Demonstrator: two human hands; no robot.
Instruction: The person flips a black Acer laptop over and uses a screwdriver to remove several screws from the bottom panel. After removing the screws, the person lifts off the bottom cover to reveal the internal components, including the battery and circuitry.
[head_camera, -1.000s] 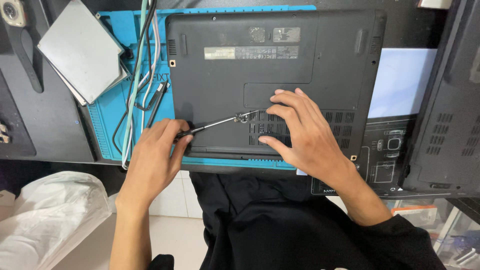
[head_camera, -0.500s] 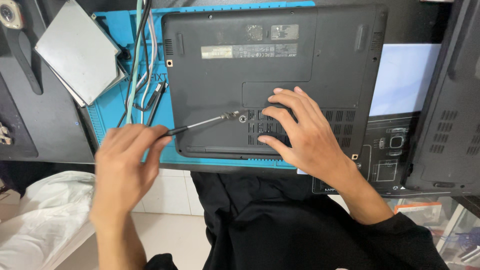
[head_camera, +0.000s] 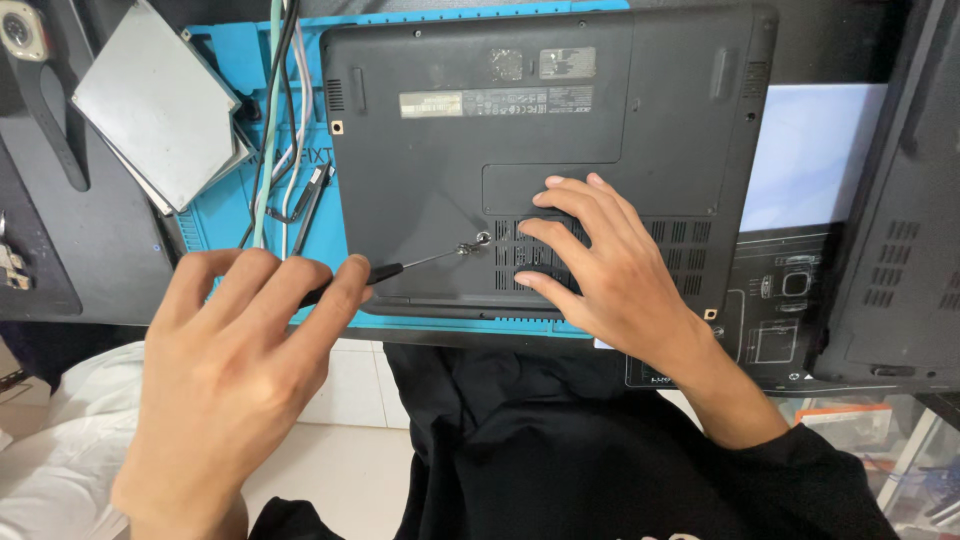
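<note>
A dark grey laptop (head_camera: 440, 160) lies upside down on a blue work mat (head_camera: 215, 235). My left hand (head_camera: 235, 370) grips the black handle of a thin screwdriver (head_camera: 420, 263). Its tip rests on a small silver screw (head_camera: 481, 239) beside the vent grille on the laptop's underside. My right hand (head_camera: 605, 275) lies flat on the grille area, fingers spread, pressing the laptop down.
A silver drive-like metal box (head_camera: 155, 105) lies at the upper left, with several cables (head_camera: 280, 120) running down the mat beside it. Another dark device (head_camera: 900, 200) stands at the right. A printed sheet (head_camera: 775, 320) lies under the laptop's right corner.
My left hand has pulled back towards me and grown larger in view, still holding the screwdriver on the screw. The right hand has stayed in place.
</note>
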